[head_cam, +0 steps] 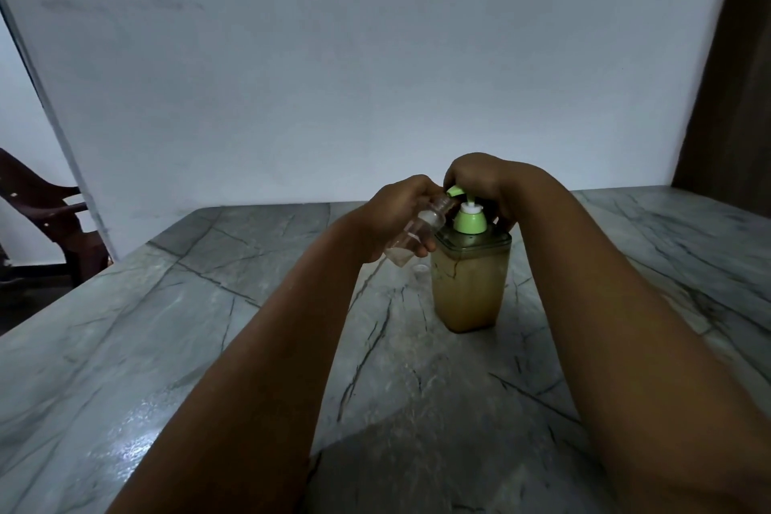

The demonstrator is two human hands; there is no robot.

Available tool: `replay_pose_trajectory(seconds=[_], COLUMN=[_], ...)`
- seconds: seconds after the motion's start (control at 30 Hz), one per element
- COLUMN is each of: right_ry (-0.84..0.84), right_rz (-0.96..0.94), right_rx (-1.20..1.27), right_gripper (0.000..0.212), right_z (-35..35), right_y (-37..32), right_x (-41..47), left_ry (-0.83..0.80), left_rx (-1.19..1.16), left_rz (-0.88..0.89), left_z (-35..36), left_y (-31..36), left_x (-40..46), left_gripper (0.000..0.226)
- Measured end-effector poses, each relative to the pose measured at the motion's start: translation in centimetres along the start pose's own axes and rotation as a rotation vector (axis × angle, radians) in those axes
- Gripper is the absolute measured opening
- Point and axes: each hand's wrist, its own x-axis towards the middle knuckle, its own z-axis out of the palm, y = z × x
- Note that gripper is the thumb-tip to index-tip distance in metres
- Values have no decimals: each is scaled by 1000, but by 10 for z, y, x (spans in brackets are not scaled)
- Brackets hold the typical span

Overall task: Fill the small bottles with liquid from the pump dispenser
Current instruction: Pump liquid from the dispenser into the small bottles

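Small clear bottle (419, 232), tilted, mouth at green pump spout (454, 191); left grip (394, 217) clasps it, right grip (486, 179) curls over pump. Desk (167, 325) open at 9 o'clock.

We see a grey marble-patterned table (167, 346) with dark veins, filling the near part of the scene and running to the far wall. On it, right of centre, stands a square pump dispenser (469, 288) of yellowish liquid with a green pump top. Just left of its base a small white cap (420, 268) lies flat on the table, close beside the dispenser.
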Motion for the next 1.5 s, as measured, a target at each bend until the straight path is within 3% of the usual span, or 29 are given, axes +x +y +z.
replay_pose_trajectory(seconds=[0.13,0.23,0.43,0.67,0.8,0.9,1.07,1.23,1.33,1.5], right_ry=[-8,1,-109,-3,-18,-46,-30,-138,-124,-72], right_rz=[20,52,199,35,1,18,67,223,212,95], right_rx=[-59,-10,350,77,-33,-77,90,393,367,194], right_gripper=[25,30,32,32,19,23,19,42,42,24], right_z=[2,2,-3,0,1,1,2,-9,-8,-3], right_y=[-1,-1,8,1,0,0,1,6,4,2], right_x=[4,8,10,6,4,3,6,9,8,4], left_ry=[11,17,6,17,27,24,10,-28,-40,-44], left_rx=[30,27,13,21,13,24,52,50,58,19], left_rz=[8,5,-7,-33,-37,-40,-39,-46,-41,-62], left_z=[0,-1,2,1,-2,-4,-2,-4,-5,-5], left_y=[0,-1,1,0,-1,-1,0,-2,-1,1], left_x=[0,0,-1,0,1,1,2,2,1,-2], left_gripper=[29,29,28,28,29,28,30,32,33,29])
